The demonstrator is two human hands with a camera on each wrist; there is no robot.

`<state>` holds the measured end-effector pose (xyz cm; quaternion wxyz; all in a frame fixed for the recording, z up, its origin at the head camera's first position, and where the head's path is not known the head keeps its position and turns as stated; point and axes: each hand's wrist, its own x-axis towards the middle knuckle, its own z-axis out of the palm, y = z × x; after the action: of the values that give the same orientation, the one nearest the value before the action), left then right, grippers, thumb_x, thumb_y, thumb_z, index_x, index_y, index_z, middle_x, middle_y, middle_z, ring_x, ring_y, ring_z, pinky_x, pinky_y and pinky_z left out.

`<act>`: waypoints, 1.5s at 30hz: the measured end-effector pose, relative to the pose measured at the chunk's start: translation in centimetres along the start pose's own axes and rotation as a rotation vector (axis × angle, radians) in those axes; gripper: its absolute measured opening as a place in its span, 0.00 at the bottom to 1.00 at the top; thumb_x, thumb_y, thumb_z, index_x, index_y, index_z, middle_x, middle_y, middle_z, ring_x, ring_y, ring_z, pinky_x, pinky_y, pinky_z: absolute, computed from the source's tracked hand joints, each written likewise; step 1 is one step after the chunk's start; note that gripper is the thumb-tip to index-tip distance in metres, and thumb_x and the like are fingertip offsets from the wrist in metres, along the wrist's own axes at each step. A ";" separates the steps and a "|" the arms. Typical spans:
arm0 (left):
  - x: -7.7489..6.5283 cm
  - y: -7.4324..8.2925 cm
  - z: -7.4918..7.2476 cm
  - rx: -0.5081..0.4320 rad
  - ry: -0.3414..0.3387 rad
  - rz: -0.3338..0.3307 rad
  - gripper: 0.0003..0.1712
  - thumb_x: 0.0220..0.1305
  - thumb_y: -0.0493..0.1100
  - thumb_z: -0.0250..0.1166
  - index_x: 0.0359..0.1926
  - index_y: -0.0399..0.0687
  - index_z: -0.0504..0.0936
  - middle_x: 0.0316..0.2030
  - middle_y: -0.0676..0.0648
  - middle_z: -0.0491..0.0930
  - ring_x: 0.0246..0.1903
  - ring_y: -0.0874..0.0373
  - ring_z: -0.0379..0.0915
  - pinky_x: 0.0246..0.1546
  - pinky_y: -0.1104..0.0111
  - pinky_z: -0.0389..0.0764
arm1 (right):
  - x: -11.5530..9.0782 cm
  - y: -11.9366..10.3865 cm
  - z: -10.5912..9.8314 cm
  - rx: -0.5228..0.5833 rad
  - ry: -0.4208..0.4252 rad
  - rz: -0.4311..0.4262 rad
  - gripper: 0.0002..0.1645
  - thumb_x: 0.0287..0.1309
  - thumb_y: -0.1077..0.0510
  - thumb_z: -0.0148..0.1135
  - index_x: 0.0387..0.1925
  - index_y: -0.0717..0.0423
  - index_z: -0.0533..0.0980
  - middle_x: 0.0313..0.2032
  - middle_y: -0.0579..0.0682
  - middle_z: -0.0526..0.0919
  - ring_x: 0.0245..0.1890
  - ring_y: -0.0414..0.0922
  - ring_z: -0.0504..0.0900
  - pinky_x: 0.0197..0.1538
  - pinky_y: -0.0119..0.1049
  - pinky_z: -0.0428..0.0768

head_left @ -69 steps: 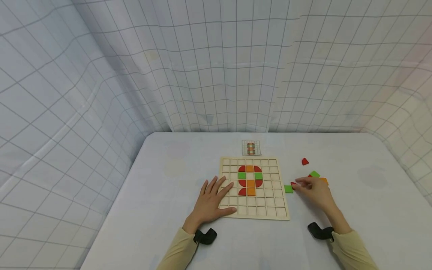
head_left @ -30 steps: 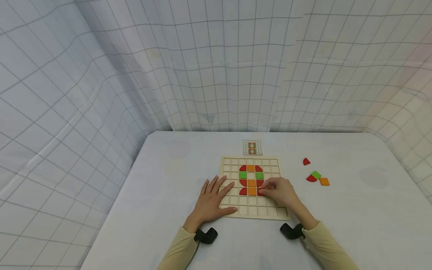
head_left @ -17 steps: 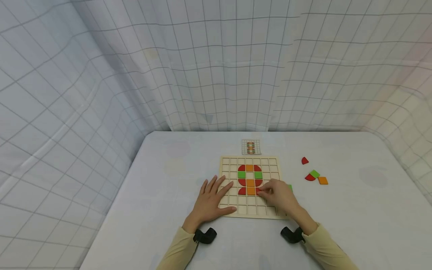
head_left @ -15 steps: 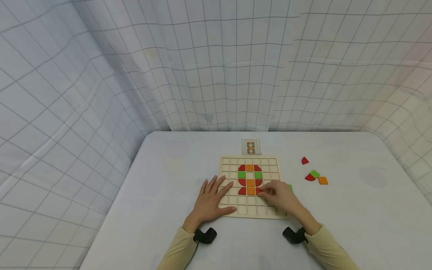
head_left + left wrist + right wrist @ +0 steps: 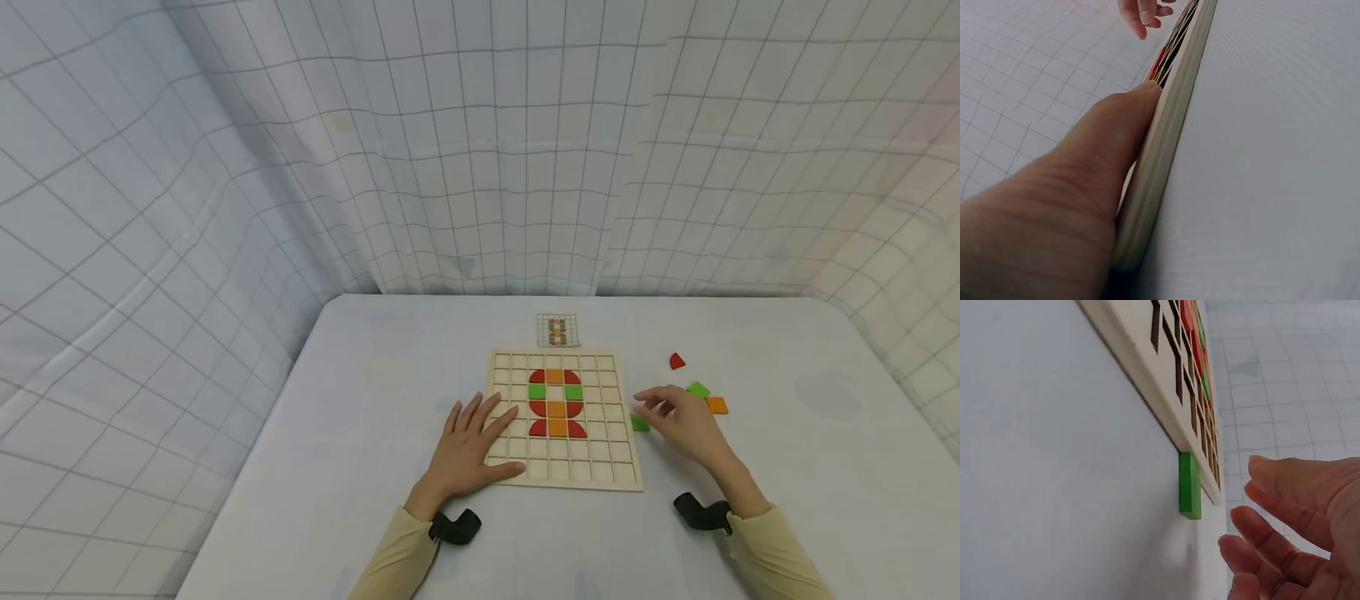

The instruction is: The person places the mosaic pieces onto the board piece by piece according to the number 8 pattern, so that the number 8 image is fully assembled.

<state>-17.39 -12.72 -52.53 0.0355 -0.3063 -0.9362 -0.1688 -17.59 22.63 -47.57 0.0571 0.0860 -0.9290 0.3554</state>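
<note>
In the head view my left hand (image 5: pixel 467 450) lies spread over the left edge of the wooden grid board (image 5: pixel 622 467), its thumb along the near rim. The board's cells hold red quarter-circle tiles (image 5: pixel 577 429), orange square tiles (image 5: pixel 557 427) and green square tiles (image 5: pixel 573 392). My right hand (image 5: pixel 686 425) hovers just right of the board with nothing between its loosely bent fingers. Beneath its fingertips a green square tile (image 5: pixel 1190 486) lies against the board's edge, as the right wrist view shows.
Behind the board lies a small pattern card (image 5: pixel 557 331). Past my right hand are a loose red quarter-circle tile (image 5: pixel 677 361), a green tile (image 5: pixel 698 389) and an orange tile (image 5: pixel 717 405). Another red tile there is hidden by the hand. Gridded white curtains surround the table.
My right hand carried a red quarter-circle tile to the board, set it right of the lowest orange tile, let go and moved back right over the green tile. My left hand stayed still.
</note>
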 end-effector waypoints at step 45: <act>-0.1 -0.1 0.0 -0.013 0.010 0.009 0.47 0.58 0.75 0.51 0.73 0.61 0.57 0.72 0.47 0.49 0.71 0.45 0.38 0.66 0.48 0.37 | 0.8 -6.7 6.1 0.278 -0.260 -0.068 0.04 0.53 0.61 0.70 0.33 0.55 0.84 0.28 0.42 0.83 0.25 0.38 0.78 0.28 0.32 0.77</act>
<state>-17.38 -12.82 -52.53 0.0390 -0.3099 -0.9335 -0.1760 -17.29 13.57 -47.58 -0.0639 0.1694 -0.8671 0.4642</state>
